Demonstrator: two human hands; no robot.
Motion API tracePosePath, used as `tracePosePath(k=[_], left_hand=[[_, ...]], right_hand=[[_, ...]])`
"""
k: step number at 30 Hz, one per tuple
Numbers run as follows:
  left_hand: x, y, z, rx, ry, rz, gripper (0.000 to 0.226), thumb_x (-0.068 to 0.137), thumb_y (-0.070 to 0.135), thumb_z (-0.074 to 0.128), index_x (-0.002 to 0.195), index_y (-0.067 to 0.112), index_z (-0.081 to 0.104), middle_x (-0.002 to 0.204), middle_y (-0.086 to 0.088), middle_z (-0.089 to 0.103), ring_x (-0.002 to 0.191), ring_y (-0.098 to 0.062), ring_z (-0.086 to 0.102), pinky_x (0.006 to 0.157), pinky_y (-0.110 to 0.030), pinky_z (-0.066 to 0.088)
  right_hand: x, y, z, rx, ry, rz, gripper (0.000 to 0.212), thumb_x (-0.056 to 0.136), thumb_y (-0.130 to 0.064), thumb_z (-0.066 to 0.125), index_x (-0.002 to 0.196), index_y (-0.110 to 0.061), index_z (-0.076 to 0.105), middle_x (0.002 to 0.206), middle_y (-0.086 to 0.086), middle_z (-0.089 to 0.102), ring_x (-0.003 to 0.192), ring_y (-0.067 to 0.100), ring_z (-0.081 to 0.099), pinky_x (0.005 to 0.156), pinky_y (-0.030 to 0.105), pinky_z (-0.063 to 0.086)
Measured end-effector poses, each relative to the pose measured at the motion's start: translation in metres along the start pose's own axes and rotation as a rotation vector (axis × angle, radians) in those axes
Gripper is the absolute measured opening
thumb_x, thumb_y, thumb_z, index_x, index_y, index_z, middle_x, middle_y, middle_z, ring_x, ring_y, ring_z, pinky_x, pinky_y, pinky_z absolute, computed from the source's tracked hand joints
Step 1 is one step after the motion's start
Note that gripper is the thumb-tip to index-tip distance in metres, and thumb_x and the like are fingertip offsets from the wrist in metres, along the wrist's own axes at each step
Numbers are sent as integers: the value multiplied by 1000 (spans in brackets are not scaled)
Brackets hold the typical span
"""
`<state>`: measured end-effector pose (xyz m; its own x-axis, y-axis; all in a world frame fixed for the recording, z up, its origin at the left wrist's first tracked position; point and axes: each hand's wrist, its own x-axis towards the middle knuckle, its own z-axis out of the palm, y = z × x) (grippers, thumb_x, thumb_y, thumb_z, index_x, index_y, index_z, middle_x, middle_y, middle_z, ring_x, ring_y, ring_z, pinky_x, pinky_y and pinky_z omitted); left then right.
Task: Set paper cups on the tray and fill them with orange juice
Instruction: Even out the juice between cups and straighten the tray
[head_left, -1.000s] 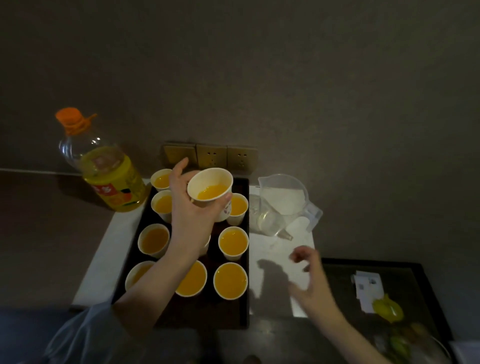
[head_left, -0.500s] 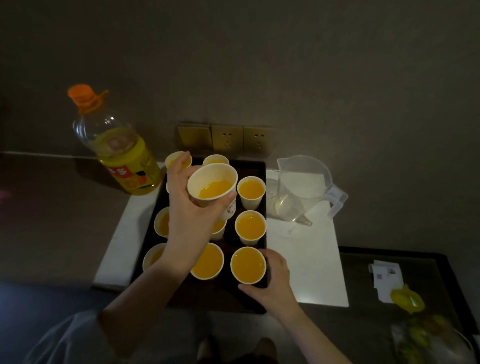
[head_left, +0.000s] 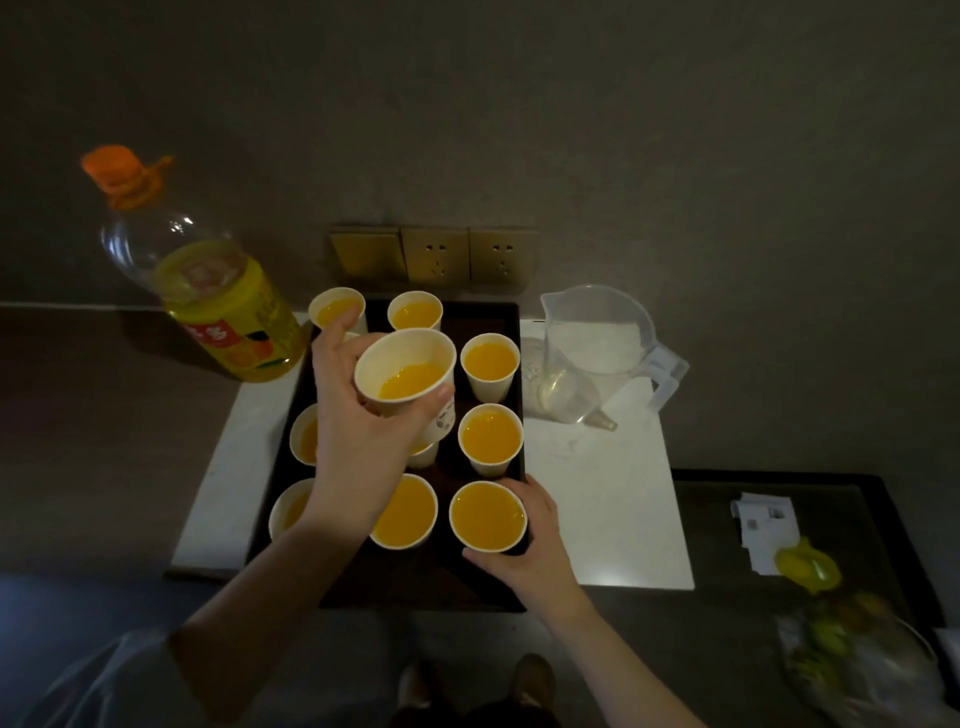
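Dim counter (head_left: 613, 499) against a wall carries a dark tray (head_left: 511, 312) of juice-filled paper cups. The left hand (head_left: 358, 431) holds a part-filled cup (head_left: 405, 371) tilted above the tray's middle, fingers wrapped round it. The right hand (head_left: 524, 551) curls round the near-right cup (head_left: 487, 515). Judging by levels, juice is being evened out; next comes a careful pour.

White paper cups (head_left: 489, 382) of orange juice (head_left: 490, 436) on black tray (head_left: 493, 317).
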<state>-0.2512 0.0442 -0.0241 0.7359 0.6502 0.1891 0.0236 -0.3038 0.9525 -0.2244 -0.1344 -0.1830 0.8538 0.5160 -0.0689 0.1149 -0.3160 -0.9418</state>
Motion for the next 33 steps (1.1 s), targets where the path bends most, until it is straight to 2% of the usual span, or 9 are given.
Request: tracePosePath(k=[4, 7, 11, 15, 19, 22, 27, 31, 33], left_hand=[[0, -6, -1, -5, 0, -9, 99, 67, 38, 82, 146, 25, 23, 119, 14, 59, 114, -2, 57, 94, -31, 49], [0, -10, -1, -6, 5, -10, 99, 68, 36, 84, 146, 28, 23, 119, 14, 59, 115, -3, 57, 95, -33, 49], [1, -11, 0, 3, 0, -10, 97, 68, 35, 82, 145, 29, 23, 118, 15, 58, 115, -2, 56, 93, -29, 49], [1, -12, -1, -4, -6, -11, 100, 67, 38, 83, 146, 27, 23, 121, 10, 58, 116, -3, 56, 93, -28, 48], [0, -11, -2, -2, -3, -9, 101, 67, 42, 83, 146, 27, 22, 120, 13, 57, 116, -2, 55, 94, -29, 48], [1, -12, -2, -5, -3, -6, 98, 68, 39, 82, 146, 29, 22, 122, 8, 57, 117, -4, 56, 94, -28, 47], [2, -13, -2, -17, -1, -11, 100, 65, 43, 79, 146, 27, 23, 122, 9, 57, 116, -2, 55, 91, -22, 47], [3, -17, -1, -7, -2, -3, 100, 66, 40, 81, 146, 23, 23, 120, 14, 57, 116, -2, 55, 94, -28, 48], [3, -18, -1, 0, -4, -4, 101, 66, 41, 81, 146, 25, 22, 122, 8, 57, 117, -4, 55, 94, -28, 48]], right_hand=[[1, 1, 1, 35, -5, -6, 72, 62, -39, 86, 121, -36, 44, 132, -22, 40, 128, -15, 28, 97, -2, 25], [2, 3, 0, 12, -33, 7, 76, 62, -42, 86, 122, -41, 41, 135, -26, 35, 130, -15, 25, 98, -1, 24], [3, 6, 1, -129, -13, 5, 79, 58, -50, 84, 120, -47, 35, 133, -32, 26, 135, 1, 22, 108, 23, 23], [3, 6, 5, -288, 61, -96, 75, 60, -50, 80, 119, -46, 35, 129, -24, 37, 135, 5, 21, 110, 38, 19], [4, 9, 7, -379, 69, -95, 71, 68, -51, 76, 125, -43, 35, 136, -7, 51, 140, 12, 22, 112, 57, 14], [6, 9, 6, -412, 71, -83, 66, 72, -54, 74, 128, -37, 43, 139, -4, 52, 142, 18, 25, 113, 60, 7], [9, 6, 6, -393, 81, -111, 68, 69, -59, 73, 123, -45, 34, 134, -4, 55, 139, 18, 28, 109, 64, 13], [10, 4, 7, -347, 94, -87, 62, 68, -59, 74, 117, -48, 37, 131, -4, 55, 137, 18, 30, 110, 66, 12], [11, 4, 7, -333, 96, -64, 62, 69, -58, 75, 116, -49, 38, 131, -6, 55, 138, 18, 30, 110, 67, 13]])
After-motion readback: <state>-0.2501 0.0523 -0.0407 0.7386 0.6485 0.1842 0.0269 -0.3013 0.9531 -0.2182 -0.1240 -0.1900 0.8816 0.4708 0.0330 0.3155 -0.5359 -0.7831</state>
